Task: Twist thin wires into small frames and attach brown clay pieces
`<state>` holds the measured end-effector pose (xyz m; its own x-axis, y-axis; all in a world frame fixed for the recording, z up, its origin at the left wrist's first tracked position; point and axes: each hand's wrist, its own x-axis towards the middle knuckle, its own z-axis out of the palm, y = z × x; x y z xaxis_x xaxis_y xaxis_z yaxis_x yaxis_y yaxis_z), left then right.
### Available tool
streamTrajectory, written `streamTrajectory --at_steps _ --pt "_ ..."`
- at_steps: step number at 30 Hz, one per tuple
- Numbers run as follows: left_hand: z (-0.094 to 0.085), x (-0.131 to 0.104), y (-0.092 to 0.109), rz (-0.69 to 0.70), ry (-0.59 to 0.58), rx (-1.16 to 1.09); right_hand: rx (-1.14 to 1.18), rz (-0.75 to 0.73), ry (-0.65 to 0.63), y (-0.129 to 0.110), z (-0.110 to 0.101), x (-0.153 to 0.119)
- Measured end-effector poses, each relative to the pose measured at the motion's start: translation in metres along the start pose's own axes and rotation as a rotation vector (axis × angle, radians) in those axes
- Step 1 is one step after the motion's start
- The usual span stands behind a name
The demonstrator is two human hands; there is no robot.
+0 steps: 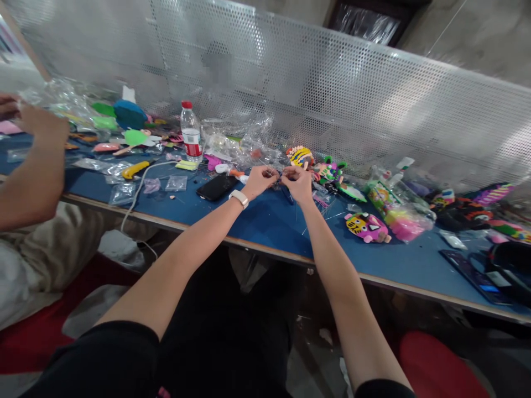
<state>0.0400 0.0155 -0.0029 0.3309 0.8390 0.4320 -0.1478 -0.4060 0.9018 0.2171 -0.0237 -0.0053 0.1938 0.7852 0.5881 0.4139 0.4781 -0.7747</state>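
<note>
A cluttered blue table (pixel 265 221) carries a bottle (pixel 191 135).

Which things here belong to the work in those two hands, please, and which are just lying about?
At the hands: left hand and right hand, fingertips pinched, anything held too fine to make out; striped figure behind.
Lying about: bottle, black phone, yellow tool.

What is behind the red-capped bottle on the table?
The perforated metal screen stands behind the bottle. Anything low down, directly behind its red-and-white label, is covered and cannot be seen.

Thin strands (pixel 277 176), blurred, over blue tabletop (pixel 265 224)
</note>
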Motion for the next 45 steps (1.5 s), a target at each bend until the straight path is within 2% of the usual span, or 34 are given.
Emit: streamTrajectory --at_steps 8,13,17,26,33,38,45 --pt "-0.001 -0.003 0.007 0.053 0.091 0.067 0.113 0.044 -0.067 0.001 0.003 -0.001" --pt "0.000 -0.004 0.008 0.018 0.084 0.005 0.256 0.081 -0.123 0.001 0.001 -0.001" --pt "0.002 -0.004 0.007 -0.046 0.064 -0.032 0.245 0.068 -0.109 0.001 0.000 0.000" --pt "0.004 -0.005 0.007 -0.002 0.111 -0.022 0.225 0.048 -0.140 0.003 0.002 0.000" --pt "0.003 -0.004 0.005 -0.042 0.062 -0.081 0.241 0.101 -0.135 0.003 -0.001 0.002" --pt "0.002 0.000 -0.002 -0.119 0.018 -0.165 0.297 0.157 -0.145 0.001 -0.003 0.003" --pt "0.000 0.005 -0.009 -0.159 -0.083 -0.209 0.258 0.128 -0.164 0.000 -0.007 0.001"
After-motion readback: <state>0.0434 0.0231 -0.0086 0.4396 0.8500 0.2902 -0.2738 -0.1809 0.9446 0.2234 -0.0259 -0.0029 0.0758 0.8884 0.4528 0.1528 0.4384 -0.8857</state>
